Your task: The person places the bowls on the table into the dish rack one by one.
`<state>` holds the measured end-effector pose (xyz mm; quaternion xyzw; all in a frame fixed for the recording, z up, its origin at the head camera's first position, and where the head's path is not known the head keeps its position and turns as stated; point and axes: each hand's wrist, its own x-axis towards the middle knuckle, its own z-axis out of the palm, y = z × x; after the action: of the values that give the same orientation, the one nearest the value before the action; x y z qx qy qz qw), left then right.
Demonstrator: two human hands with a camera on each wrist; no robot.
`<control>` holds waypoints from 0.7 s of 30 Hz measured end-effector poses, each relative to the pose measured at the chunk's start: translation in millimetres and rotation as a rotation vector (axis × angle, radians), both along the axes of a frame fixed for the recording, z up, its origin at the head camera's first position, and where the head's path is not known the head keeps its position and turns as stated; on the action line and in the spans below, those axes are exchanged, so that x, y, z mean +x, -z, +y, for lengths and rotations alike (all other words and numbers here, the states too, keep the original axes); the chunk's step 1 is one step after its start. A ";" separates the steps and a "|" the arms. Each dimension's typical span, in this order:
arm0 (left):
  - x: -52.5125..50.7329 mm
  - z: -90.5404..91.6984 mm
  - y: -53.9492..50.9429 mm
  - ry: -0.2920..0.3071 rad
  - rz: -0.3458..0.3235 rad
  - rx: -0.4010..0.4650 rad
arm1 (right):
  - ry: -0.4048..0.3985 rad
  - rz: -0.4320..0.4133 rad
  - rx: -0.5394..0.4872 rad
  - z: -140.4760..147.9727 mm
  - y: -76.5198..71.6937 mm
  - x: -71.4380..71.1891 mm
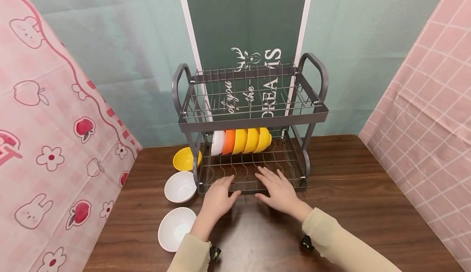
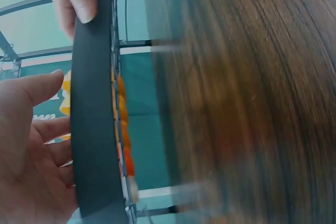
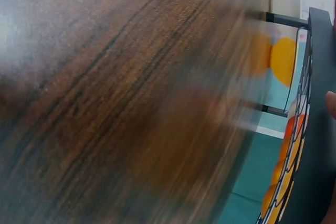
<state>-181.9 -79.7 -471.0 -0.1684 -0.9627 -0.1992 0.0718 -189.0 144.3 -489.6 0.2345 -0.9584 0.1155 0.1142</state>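
A dark grey two-tier dish rack [image 1: 254,122] stands on the wooden table. On its lower tier, a white bowl [image 1: 218,142], an orange bowl [image 1: 229,141] and several yellow bowls [image 1: 241,141] stand on edge in a row. My left hand [image 1: 218,196] is at the left part of the rack's lower front rail [image 2: 94,124], fingers extended. Farther right along the same rail is my right hand [image 1: 277,190], its fingers spread over the wires. Neither hand holds anything. In the right wrist view, only a bit of the hand [image 3: 331,104] shows beside the rail.
Left of the rack, a yellow bowl [image 1: 185,159] and two white bowls, one nearer the rack [image 1: 180,187] and one nearer me [image 1: 176,229], sit upright on the table [image 1: 353,206]. The upper tier [image 1: 254,120] has wire slots and side handles. Cloth hangs behind and at both sides.
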 end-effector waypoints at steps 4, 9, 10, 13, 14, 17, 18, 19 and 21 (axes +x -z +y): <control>8.1 -12.1 -2.7 -0.026 0.051 0.042 | 0.000 0.003 0.015 -1.2 0.5 0.7; 19.9 -28.6 -6.6 -0.087 0.140 0.101 | 0.009 0.007 0.041 -0.9 0.1 1.5; 22.1 -31.8 -7.2 -0.099 0.155 0.110 | 0.012 0.010 0.047 -0.6 0.1 1.7; 28.1 -41.6 -8.3 -0.132 0.179 0.132 | 0.024 0.010 0.053 0.0 0.5 2.4; 30.0 -45.0 -8.1 -0.142 0.185 0.132 | 0.025 0.010 0.050 -0.2 0.7 2.5; 36.1 -54.7 -6.3 -0.174 0.192 0.120 | 0.021 0.007 0.038 -0.7 1.7 2.4; 38.4 -57.8 -5.3 -0.185 0.191 0.112 | 0.019 0.007 0.033 -1.1 1.9 2.4; 40.8 -60.8 -3.9 -0.198 0.189 0.106 | 0.016 0.009 0.033 -1.3 2.5 2.1; 45.6 -66.1 -0.1 -0.222 0.178 0.093 | 0.014 0.012 0.033 -1.4 3.4 1.7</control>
<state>-136.3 -145.8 -470.9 -0.0745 -0.9549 -0.2189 0.1863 -187.3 142.9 -493.0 0.2303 -0.9611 0.0974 0.1170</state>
